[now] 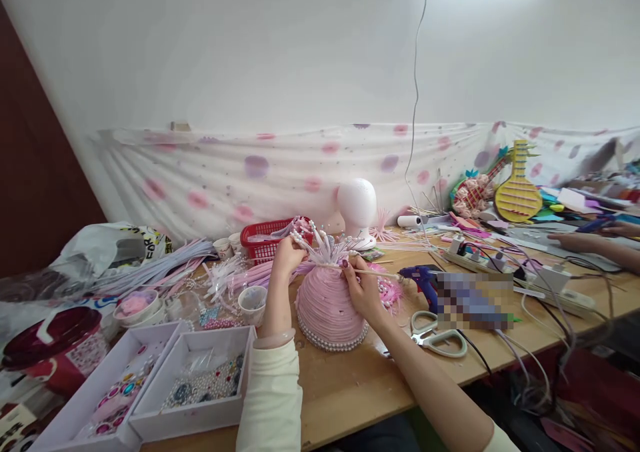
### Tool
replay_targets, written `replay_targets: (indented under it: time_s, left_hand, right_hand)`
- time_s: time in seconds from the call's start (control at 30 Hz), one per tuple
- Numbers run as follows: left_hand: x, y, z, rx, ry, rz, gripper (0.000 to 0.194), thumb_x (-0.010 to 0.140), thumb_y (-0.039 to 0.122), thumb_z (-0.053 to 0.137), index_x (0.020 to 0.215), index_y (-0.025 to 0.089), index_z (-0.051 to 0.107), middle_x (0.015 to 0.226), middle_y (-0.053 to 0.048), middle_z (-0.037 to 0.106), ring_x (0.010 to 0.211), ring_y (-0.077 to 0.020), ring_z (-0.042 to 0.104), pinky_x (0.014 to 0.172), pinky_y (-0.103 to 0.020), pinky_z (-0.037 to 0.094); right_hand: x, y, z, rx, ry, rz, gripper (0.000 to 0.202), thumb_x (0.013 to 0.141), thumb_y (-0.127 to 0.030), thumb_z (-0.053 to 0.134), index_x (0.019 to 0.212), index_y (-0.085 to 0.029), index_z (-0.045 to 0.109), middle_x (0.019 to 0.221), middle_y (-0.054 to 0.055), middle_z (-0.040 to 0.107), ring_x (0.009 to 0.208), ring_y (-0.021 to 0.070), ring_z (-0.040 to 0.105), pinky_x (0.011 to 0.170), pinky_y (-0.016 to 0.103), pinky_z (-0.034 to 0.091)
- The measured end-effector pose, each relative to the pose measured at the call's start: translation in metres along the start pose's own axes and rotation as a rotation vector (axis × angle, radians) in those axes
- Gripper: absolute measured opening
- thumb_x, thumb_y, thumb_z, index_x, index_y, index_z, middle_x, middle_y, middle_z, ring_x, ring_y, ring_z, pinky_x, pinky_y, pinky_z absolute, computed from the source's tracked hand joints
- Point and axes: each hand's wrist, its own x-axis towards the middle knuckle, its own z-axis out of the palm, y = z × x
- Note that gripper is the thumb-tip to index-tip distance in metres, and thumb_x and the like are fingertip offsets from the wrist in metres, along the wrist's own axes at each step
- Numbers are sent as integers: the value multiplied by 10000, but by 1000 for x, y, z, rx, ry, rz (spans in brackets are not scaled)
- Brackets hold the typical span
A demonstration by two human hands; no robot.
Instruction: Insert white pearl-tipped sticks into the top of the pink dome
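A dome-shaped headpiece (327, 302) wrapped in pink cord stands on the table, its lower rim edged with pearl beads. Pale spikes (327, 247) fan out from its top. At the left of the spikes, my left hand (289, 257) is closed, fingertips pinching a string of pearl beads (300, 240). My right hand (363, 285) rests against the dome's upper right side, fingers closed round a thin wooden stick (383, 274) that points right. Where the stick's other end lies among the spikes is hard to make out.
White-handled scissors (443, 342) and a blue glue gun (425, 285) lie to the right, near power strips (525, 282) and cables. Bead-filled white boxes (197, 375) stand left. Behind are a red basket (267, 239) and a foam head (357, 205). Another person's hand (575, 242) is far right.
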Motion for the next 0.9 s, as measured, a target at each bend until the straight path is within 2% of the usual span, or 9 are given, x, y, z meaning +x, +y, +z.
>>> replay_targets:
  time_s: [0.1,0.17,0.3,0.43,0.57,0.73,0.9]
  left_hand:
    - [1,3,-7,212,-15,78,167,601,4,581,685,144,617,744,-56,689,848,-214,664,703,-248,490]
    - [1,4,-10,332,-18,115,118,605,30,594,627,145,604,728,-66,683,870,-239,656,711,-261,473]
    - [1,7,-14,464,-43,158,84,610,67,628,631,149,626,743,-67,699,824,-225,654,689,-244,447]
    - [0,9,-11,476,-45,175,86,614,88,647,677,142,669,792,-86,723,816,-218,654,682,-239,440]
    - [5,6,-8,496,-59,264,145,622,92,635,742,115,713,782,-100,724,767,-210,652,665,-244,442]
    - [11,1,-7,491,-139,315,135,628,57,628,722,89,721,771,-111,722,749,-202,647,632,-234,437]
    - [8,2,-4,465,-159,347,169,637,50,639,764,118,727,832,-120,736,817,-230,660,714,-249,459]
  right_hand:
    - [-3,3,1,18,14,0,231,958,-345,442,778,-217,510,715,-7,543,670,157,489,647,287,384]
    - [-5,5,2,31,75,-4,227,962,-347,432,799,-216,519,734,-1,552,684,159,504,667,295,395]
    - [-7,5,2,22,159,-19,225,963,-357,421,816,-220,522,751,6,559,697,167,517,668,304,402]
    - [-7,5,0,-11,132,-28,211,961,-338,411,858,-219,550,771,12,580,722,172,532,687,310,411]
    - [-9,9,-1,29,139,18,248,957,-371,383,886,-221,567,805,22,593,755,179,554,707,322,437]
    - [-8,5,-2,1,89,60,302,954,-401,370,884,-223,604,795,26,623,709,169,551,685,317,439]
    - [3,-8,-6,-1,200,68,222,887,-413,557,790,-215,535,665,-16,555,617,147,529,631,290,430]
